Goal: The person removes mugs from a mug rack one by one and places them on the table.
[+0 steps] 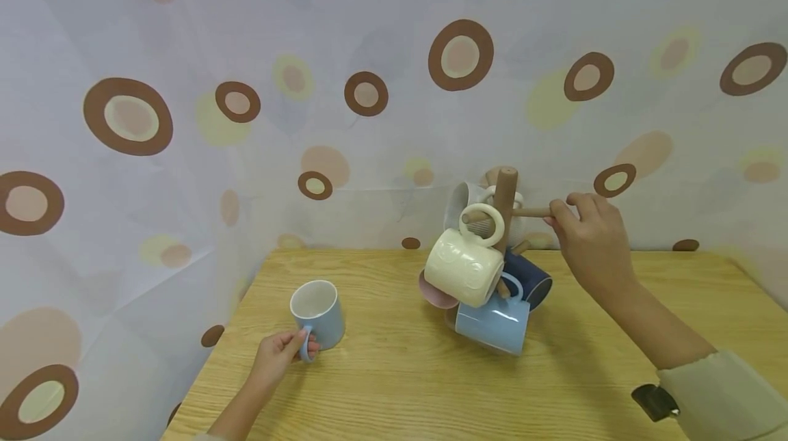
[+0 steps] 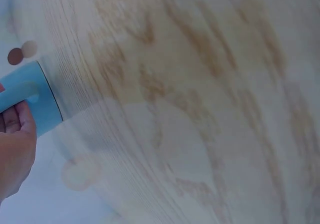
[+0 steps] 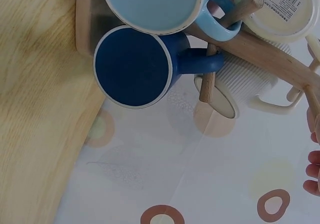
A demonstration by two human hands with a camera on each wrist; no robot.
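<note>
On the left of the table stands an upright light blue mug (image 1: 325, 321), its handle held by my left hand (image 1: 278, 356). The left wrist view shows the fingers (image 2: 15, 118) curled round that handle. My right hand (image 1: 587, 239) pinches the end of a peg (image 1: 532, 212) on the wooden mug tree (image 1: 506, 198). From the tree hang a cream mug (image 1: 463, 269), another light blue mug (image 1: 494, 321), a dark blue mug (image 3: 132, 67) and a ribbed white mug (image 3: 247, 77). A pink mug (image 1: 436, 292) is mostly hidden behind the cream one.
The wooden table (image 1: 382, 386) ends at a back edge against a white cloth (image 1: 394, 10) with brown and yellow spots. A dark clip-like thing (image 1: 655, 402) shows by the right sleeve (image 1: 726, 393). Bare wood lies between the standing mug and the mug tree.
</note>
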